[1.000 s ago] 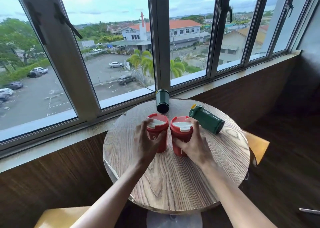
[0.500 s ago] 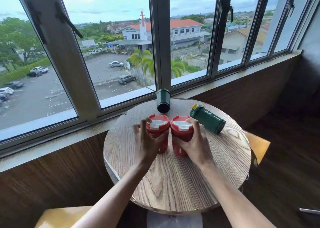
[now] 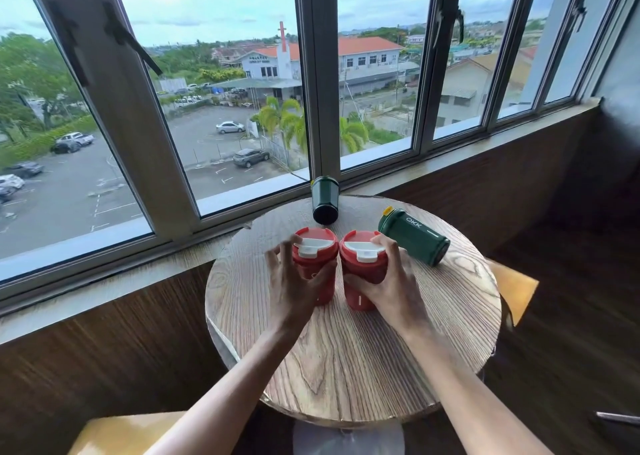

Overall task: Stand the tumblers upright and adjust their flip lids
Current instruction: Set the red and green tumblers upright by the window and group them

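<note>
Two red tumblers with white flip lids stand upright side by side in the middle of the round wooden table (image 3: pixel 346 368). My left hand (image 3: pixel 294 281) curls round the left red tumbler (image 3: pixel 313 243), thumb on its near right side. My right hand (image 3: pixel 391 281) grips the right red tumbler (image 3: pixel 360 246), with a fingertip at the lid's rim. Both white lids look folded flat. A dark green tumbler (image 3: pixel 325 200) lies on its side at the table's far edge, its base towards me. Another green tumbler (image 3: pixel 414 236), marked OKK, lies on its side just right of my right hand.
The table stands against a wood-panelled wall under a long window sill (image 3: pixel 450 156). Yellow seats show at the right (image 3: pixel 516 288) and at the lower left (image 3: pixel 121 434). Bare tabletop lies between me and the red tumblers.
My left fingers have slid from the lid's rim down onto the left tumbler's side. Both red tumblers and both green ones stay where they were.
</note>
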The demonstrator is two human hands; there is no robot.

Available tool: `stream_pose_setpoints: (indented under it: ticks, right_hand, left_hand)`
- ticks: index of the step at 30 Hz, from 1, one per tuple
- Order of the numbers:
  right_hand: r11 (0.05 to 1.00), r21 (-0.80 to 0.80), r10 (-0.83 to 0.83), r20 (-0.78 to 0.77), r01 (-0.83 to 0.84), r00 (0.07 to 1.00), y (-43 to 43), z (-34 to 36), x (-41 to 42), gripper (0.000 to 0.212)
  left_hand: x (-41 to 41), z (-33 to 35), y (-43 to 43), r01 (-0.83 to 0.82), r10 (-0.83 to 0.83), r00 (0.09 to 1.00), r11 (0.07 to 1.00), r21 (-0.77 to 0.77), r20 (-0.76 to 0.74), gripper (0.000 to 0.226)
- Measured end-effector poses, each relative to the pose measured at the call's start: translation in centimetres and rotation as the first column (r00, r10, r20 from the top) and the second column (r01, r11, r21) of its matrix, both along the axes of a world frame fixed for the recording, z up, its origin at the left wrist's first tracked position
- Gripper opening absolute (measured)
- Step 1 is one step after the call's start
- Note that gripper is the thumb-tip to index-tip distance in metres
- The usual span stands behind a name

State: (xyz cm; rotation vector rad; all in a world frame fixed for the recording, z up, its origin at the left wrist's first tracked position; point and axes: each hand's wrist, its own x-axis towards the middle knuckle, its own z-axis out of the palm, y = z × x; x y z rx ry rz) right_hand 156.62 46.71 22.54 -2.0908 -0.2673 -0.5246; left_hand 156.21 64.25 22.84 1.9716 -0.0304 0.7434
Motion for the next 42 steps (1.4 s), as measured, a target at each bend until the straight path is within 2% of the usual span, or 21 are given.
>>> stream_pose_setpoints:
  ticks: [6, 11, 17, 20, 22, 28, 31, 33, 35, 38, 42]
  right_hand:
    - [0.996, 0.064, 0.058, -0.061, -0.054, 0.996, -0.4, 0.6, -0.3, 0.078]
    - [0.987, 0.143, 0.094, -0.134, -0.074, 0.986, -0.6, 1.2, -0.8, 0.061]
    - [0.977, 0.213, 0.06, -0.157, -0.026, 0.986, -1.3, 1.4, 0.1, 0.059]
    - [0.97, 0.233, -0.037, -0.121, 0.065, 0.992, -2.6, 1.8, 1.4, 0.035]
    - [0.979, 0.164, -0.109, -0.099, 0.124, 0.989, -4.0, 2.1, 3.0, 0.021]
    - [0.988, -0.121, -0.113, -0.137, 0.096, 0.984, -7.7, 3.6, 10.4, 0.03]
    - [0.938, -0.347, -0.092, -0.233, 0.006, 0.968, -8.7, 4.0, 14.0, 0.057]
    - [0.858, -0.501, -0.079, -0.338, -0.108, 0.938, -8.8, 3.7, 15.9, 0.078]
    - [0.762, -0.613, -0.068, -0.395, -0.208, 0.916, -8.5, 3.1, 17.2, 0.089]
    - [0.707, -0.657, -0.048, -0.415, -0.263, 0.909, -8.4, 2.5, 18.1, 0.091]
    - [0.727, -0.636, -0.014, -0.389, -0.258, 0.921, -8.9, 2.1, 18.8, 0.084]
  left_hand:
    - [-0.2, 0.1, 0.3, 0.002, -0.002, 1.0, 0.999, 0.042, 0.004, 0.067]
    - [0.2, 0.8, 0.4, -0.087, 0.091, 0.996, 0.983, 0.161, -0.017, 0.064]
    - [0.8, 3.3, -1.6, -0.123, 0.082, 0.989, 0.924, 0.363, 0.125, 0.038]
    - [1.4, 4.1, -3.1, -0.107, 0.041, 0.988, 0.885, 0.454, 0.151, 0.026]
    - [1.6, 4.5, -4.2, -0.102, 0.037, 0.989, 0.868, 0.486, 0.142, 0.024]
    - [2.1, 5.3, -6.8, -0.112, 0.115, 0.993, 0.784, 0.611, 0.035, 0.026]
    - [2.1, 5.7, -7.7, -0.196, 0.234, 0.972, 0.722, 0.664, 0.032, 0.026]
    - [1.9, 5.9, -8.4, -0.249, 0.32, 0.947, 0.699, 0.671, 0.018, 0.024]
    - [1.8, 6.1, -9.3, -0.29, 0.404, 0.915, 0.669, 0.684, -0.007, 0.025]
    - [1.5, 6.0, -10.5, -0.348, 0.497, 0.868, 0.64, 0.685, -0.024, 0.026]
    - [1.4, 5.9, -11.4, -0.385, 0.529, 0.848, 0.674, 0.631, -0.047, 0.024]
